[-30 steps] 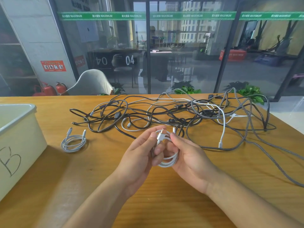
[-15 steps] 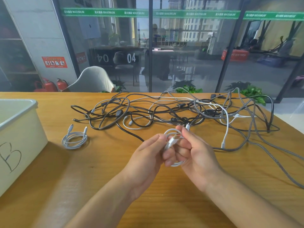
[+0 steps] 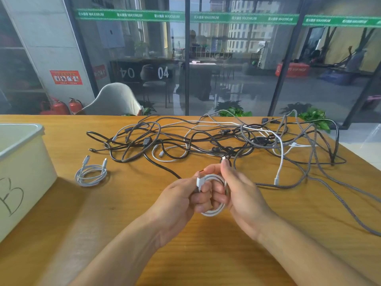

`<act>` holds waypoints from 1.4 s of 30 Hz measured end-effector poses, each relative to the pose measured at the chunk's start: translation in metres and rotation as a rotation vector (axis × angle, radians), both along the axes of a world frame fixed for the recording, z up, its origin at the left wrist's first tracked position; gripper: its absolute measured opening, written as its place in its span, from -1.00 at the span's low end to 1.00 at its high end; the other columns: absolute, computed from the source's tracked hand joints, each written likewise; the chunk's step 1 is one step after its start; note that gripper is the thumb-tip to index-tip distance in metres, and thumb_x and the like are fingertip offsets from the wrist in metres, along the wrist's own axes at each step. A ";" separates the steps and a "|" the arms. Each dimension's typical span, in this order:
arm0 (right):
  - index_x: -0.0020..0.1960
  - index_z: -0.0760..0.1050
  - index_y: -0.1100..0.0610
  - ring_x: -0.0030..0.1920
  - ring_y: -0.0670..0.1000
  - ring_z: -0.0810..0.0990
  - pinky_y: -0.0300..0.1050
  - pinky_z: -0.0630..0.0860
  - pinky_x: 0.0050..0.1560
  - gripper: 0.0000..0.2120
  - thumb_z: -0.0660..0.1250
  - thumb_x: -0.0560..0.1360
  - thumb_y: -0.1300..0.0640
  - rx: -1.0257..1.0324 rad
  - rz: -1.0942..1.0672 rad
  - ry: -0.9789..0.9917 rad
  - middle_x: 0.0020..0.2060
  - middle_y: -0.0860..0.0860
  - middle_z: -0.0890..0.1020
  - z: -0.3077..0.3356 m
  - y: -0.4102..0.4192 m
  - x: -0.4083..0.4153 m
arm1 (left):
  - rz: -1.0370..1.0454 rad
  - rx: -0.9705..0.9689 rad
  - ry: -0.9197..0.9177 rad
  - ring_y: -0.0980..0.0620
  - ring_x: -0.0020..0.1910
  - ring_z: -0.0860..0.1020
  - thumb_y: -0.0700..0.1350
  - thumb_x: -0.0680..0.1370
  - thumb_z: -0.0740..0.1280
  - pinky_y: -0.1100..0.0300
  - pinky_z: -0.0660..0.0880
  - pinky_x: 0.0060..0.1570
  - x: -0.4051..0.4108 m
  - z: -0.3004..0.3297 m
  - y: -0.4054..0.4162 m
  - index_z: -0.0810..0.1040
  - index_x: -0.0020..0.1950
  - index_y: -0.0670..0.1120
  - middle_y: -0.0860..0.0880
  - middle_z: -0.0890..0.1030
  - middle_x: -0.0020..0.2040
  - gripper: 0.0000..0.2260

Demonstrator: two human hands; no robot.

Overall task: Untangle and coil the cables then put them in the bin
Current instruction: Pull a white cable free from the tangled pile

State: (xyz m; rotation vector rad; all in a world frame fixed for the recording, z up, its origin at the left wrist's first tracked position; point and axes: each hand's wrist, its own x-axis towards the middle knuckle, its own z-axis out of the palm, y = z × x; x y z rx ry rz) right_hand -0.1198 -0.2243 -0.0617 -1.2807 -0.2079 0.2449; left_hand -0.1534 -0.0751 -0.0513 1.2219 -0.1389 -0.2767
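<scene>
While both hands [image 3: 179, 201] [image 3: 243, 195] grip it, the white cable [image 3: 214, 211] forms a small coil.

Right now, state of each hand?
Left hand: closed, gripping the white coil.
Right hand: closed, pinching the same coil near its plug end.

**A:** how was the camera set up here?

**B:** just one view, head-mounted wide-angle; it looked forward and down across the wooden table [image 3: 61, 203], close over both forearms; far ahead it faced the glass wall [image 3: 237, 69]

**A:** any overlap with another view?

**B:** nope, it was the only one; edges bent, fisheye style
</scene>
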 end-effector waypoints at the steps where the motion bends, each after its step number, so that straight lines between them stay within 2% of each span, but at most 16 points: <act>1: 0.00 0.60 0.12 -0.42 -0.03 0.30 -0.13 0.33 -0.36 -0.62 0.16 0.67 -0.14 -0.003 -0.017 -0.004 -0.40 0.00 0.39 0.001 0.002 -0.002 | 0.009 -0.004 0.006 0.03 -0.38 0.40 -0.06 0.76 0.05 0.14 0.40 -0.07 0.000 0.000 -0.001 0.44 -0.18 -0.15 0.04 0.35 -0.41 -0.63; 4: -0.05 0.48 0.09 -0.45 -0.02 0.46 -0.21 0.32 -0.47 -0.69 0.14 0.73 -0.08 0.006 -0.126 0.037 -0.43 0.01 0.52 0.003 0.007 -0.005 | 0.037 -0.012 0.001 0.02 -0.39 0.29 -0.05 0.75 0.08 0.25 0.44 -0.19 -0.001 -0.001 -0.007 0.53 -0.14 -0.17 -0.02 0.20 -0.35 -0.62; 6: -0.04 0.47 0.09 -0.48 -0.06 0.47 -0.25 0.33 -0.50 -0.71 0.15 0.73 -0.06 0.036 -0.190 0.081 -0.44 -0.02 0.52 0.001 0.008 -0.004 | 0.075 0.001 -0.030 0.03 -0.36 0.25 -0.05 0.76 0.08 0.23 0.42 -0.16 -0.001 -0.003 -0.013 0.63 -0.14 -0.13 -0.05 0.16 -0.32 -0.57; 10: 0.01 0.51 0.12 -0.45 -0.05 0.43 -0.17 0.36 -0.43 -0.67 0.14 0.72 -0.09 0.099 -0.236 0.131 -0.42 -0.02 0.53 0.000 0.009 -0.002 | 0.115 0.029 -0.101 0.08 -0.35 0.35 -0.06 0.75 0.09 0.23 0.47 -0.13 -0.005 -0.004 -0.019 0.72 -0.20 -0.07 -0.01 0.29 -0.34 -0.51; 14: 0.18 0.54 0.27 -0.32 0.11 0.34 0.07 0.43 -0.22 -0.55 0.12 0.73 -0.11 0.189 -0.232 0.138 -0.42 0.01 0.44 -0.004 0.005 0.006 | 0.148 0.066 -0.128 0.03 -0.25 0.45 -0.02 0.71 0.24 0.08 0.39 0.01 -0.001 -0.009 -0.013 0.63 0.16 -0.20 0.00 0.47 -0.26 -0.71; 16: 0.24 0.54 0.30 -0.30 0.12 0.35 0.17 0.42 -0.12 -0.53 0.10 0.74 -0.09 0.194 -0.205 0.117 -0.37 0.04 0.45 -0.007 0.002 0.009 | 0.191 0.060 -0.129 -0.01 -0.22 0.43 0.02 0.61 0.34 -0.03 0.32 0.03 0.002 -0.011 -0.008 0.59 0.30 -0.11 -0.05 0.46 -0.21 -0.68; 17: 0.24 0.56 0.29 -0.32 0.11 0.38 0.15 0.44 -0.10 -0.53 0.09 0.74 -0.08 0.163 -0.194 0.108 -0.35 0.05 0.47 -0.008 0.002 0.009 | 0.200 0.087 -0.158 0.00 -0.22 0.40 0.02 0.61 0.33 -0.01 0.31 -0.01 0.003 -0.012 -0.006 0.62 0.27 -0.05 -0.07 0.45 -0.20 -0.71; 19: 0.20 0.63 0.23 -0.30 0.07 0.52 0.07 0.51 -0.10 -0.55 0.07 0.75 -0.04 0.072 -0.180 0.086 -0.30 0.07 0.56 -0.008 0.001 0.008 | 0.238 0.149 -0.212 0.03 -0.26 0.34 0.00 0.68 0.29 0.09 0.29 -0.11 0.002 -0.011 -0.005 0.68 0.01 0.09 -0.04 0.43 -0.25 -0.83; 21: 0.14 0.69 0.15 -0.17 0.08 0.63 0.05 0.61 -0.05 -0.60 0.10 0.74 0.00 -0.029 -0.183 0.037 -0.21 0.10 0.65 -0.008 -0.001 0.008 | 0.316 0.186 -0.194 0.06 -0.31 0.28 -0.05 0.73 0.21 0.11 0.26 -0.15 0.002 -0.010 -0.002 0.60 -0.18 0.07 0.03 0.35 -0.31 -0.69; 23: 0.11 0.71 0.10 -0.13 0.05 0.67 0.04 0.67 -0.02 -0.68 0.20 0.72 0.01 -0.124 -0.206 -0.025 -0.15 0.11 0.69 -0.009 -0.003 0.010 | 0.358 0.177 -0.187 0.06 -0.33 0.25 -0.07 0.73 0.18 0.10 0.24 -0.16 0.004 -0.009 0.004 0.50 -0.12 -0.07 0.05 0.32 -0.31 -0.75; 26: 0.13 0.65 0.06 -0.29 -0.03 0.60 0.01 0.66 -0.12 -0.83 0.41 0.61 -0.01 -0.179 -0.280 -0.065 -0.26 -0.01 0.67 -0.010 -0.006 0.014 | 0.375 0.169 -0.194 0.07 -0.33 0.24 -0.07 0.73 0.19 0.11 0.20 -0.19 0.007 -0.009 0.008 0.47 0.03 -0.21 0.07 0.31 -0.30 -0.77; 28: 0.12 0.60 0.10 -0.37 -0.03 0.57 -0.01 0.63 -0.22 -0.77 0.50 0.55 0.02 -0.183 -0.330 -0.074 -0.28 -0.02 0.69 -0.010 -0.008 0.016 | 0.377 0.166 -0.197 0.07 -0.33 0.24 -0.06 0.73 0.19 0.13 0.20 -0.20 0.007 -0.010 0.008 0.48 0.04 -0.17 0.07 0.32 -0.31 -0.80; 31: 0.01 0.69 0.08 -0.36 -0.02 0.64 -0.09 0.63 -0.28 -0.89 0.48 0.56 0.05 -0.292 -0.339 -0.189 -0.24 0.01 0.73 -0.008 -0.011 0.014 | 0.367 0.182 -0.210 0.06 -0.33 0.24 -0.05 0.73 0.19 0.13 0.22 -0.18 0.006 -0.011 0.006 0.47 -0.02 -0.11 0.06 0.31 -0.29 -0.80; 35: 0.01 0.72 0.04 -0.23 -0.01 0.70 -0.06 0.68 -0.23 -0.76 0.31 0.67 -0.02 -0.395 -0.212 -0.306 -0.22 0.03 0.74 -0.006 -0.010 0.008 | 0.394 0.190 -0.219 0.07 -0.33 0.25 -0.04 0.73 0.19 0.15 0.25 -0.18 0.006 -0.009 0.007 0.47 -0.02 -0.10 0.06 0.33 -0.29 -0.80; 39: 0.15 0.70 0.04 0.04 -0.02 0.71 -0.08 0.66 -0.11 -0.84 0.40 0.62 0.06 -0.311 -0.005 -0.201 0.01 0.03 0.76 -0.006 -0.007 0.005 | 0.412 0.206 -0.219 0.06 -0.33 0.24 -0.05 0.73 0.20 0.15 0.26 -0.18 0.008 -0.010 0.011 0.47 -0.08 -0.08 0.04 0.33 -0.30 -0.78; 42: 0.17 0.70 0.08 0.06 0.05 0.70 -0.10 0.64 -0.02 -0.84 0.41 0.62 0.16 -0.273 0.070 -0.148 0.05 0.10 0.75 -0.006 -0.008 0.007 | 0.419 0.276 -0.229 0.05 -0.30 0.30 -0.04 0.72 0.23 0.11 0.29 -0.16 0.007 -0.009 0.011 0.51 -0.13 -0.05 0.00 0.38 -0.32 -0.75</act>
